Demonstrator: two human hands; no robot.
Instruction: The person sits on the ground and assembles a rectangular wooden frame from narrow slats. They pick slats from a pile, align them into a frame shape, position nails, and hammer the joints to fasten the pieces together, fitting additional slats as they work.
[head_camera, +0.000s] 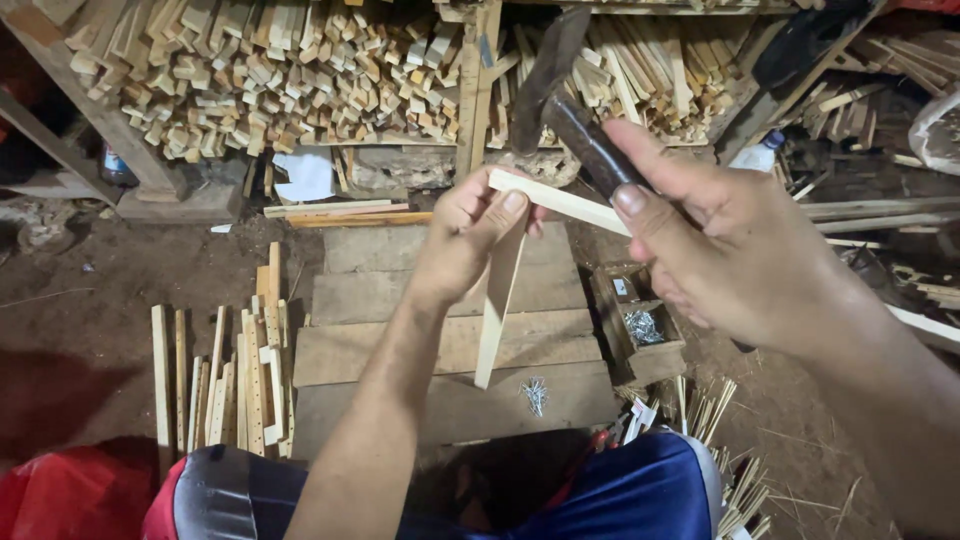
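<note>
- Small wooden box right of the plank worktop: holds a heap of nails, uncountable.
- Second nail pile loose on the worktop.
- Left hand, fingers closed on two slats meeting at a corner, above the worktop.
- Right hand grips one hammer, raised over the slats.

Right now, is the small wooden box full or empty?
Partly filled: the small wooden box has a heap of nails in one compartment.
</note>
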